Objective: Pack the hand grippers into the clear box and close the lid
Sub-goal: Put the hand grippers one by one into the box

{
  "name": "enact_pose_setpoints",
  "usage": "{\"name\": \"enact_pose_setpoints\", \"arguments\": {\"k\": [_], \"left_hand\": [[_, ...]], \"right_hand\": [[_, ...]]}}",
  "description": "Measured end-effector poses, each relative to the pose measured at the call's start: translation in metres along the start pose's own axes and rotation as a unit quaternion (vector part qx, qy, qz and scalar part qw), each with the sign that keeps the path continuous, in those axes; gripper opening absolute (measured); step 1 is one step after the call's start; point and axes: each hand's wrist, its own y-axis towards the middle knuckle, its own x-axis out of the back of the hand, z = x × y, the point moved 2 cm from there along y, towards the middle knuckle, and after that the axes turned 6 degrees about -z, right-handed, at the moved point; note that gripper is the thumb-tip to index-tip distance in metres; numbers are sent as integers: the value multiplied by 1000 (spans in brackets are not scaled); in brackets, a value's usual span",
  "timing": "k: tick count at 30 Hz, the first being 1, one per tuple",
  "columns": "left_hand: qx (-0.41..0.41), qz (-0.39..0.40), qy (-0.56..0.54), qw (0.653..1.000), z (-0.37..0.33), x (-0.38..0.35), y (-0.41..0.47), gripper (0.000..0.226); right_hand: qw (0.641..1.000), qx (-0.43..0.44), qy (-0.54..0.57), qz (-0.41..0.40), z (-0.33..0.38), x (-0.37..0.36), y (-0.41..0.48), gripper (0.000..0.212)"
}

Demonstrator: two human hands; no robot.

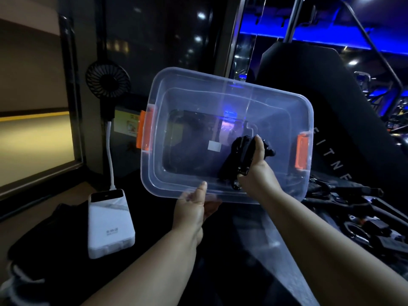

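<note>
Box: the clear box (148, 173) is being held up off the surface at mid-frame and is tilting its open mouth toward the camera. The orange latches (145, 129) are sitting at its left and right ends, and no lid is on it.
Left hand: the left hand (194, 208) is gripping the near rim at lower centre, with the thumb lying over the edge and the fingers curling underneath.
Right hand: the right hand (258, 173) is reaching inside the box and closing around a black hand gripper (237, 157), right of centre in the box and low against its floor.
Remaining stock: more dark hand grippers (364, 224) are lying in a heap at lower right. It is too dim to count them.
Lid: a translucent sheet at lower centre may be the lid, but I cannot tell.
Surroundings: a white power bank (110, 226) is lying at lower left, and a small fan (108, 81) is standing at upper left.
Step in hand: the first gripper appears to be going in.
Doing it well: lay it flat against the floor and push it into a corner so the rest can nest beside it. Level the box before letting go, since the tilt is inviting a slide toward the near wall. Nothing should be poking above the rim, or the lid will not seat.
</note>
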Motion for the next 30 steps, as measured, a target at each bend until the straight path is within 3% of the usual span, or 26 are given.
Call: {"name": "enact_pose_setpoints", "arguments": {"k": [8,18,28,30], "left_hand": [[3,2,-3,1000,-1,0,-1,21],[4,-1,-7,1000,0,0,2,20],[3,3,2,1000,3,0,4,22],[2,0,4,1000,3,0,5,22]], "right_hand": [[994,7,-100,39,9,-18,31,104],[978,41,-206,19,15,-44,57,97],[987,-5,-158,37,7,-51,71,108],[986,-17,-163,39,8,-57,74,99]]}}
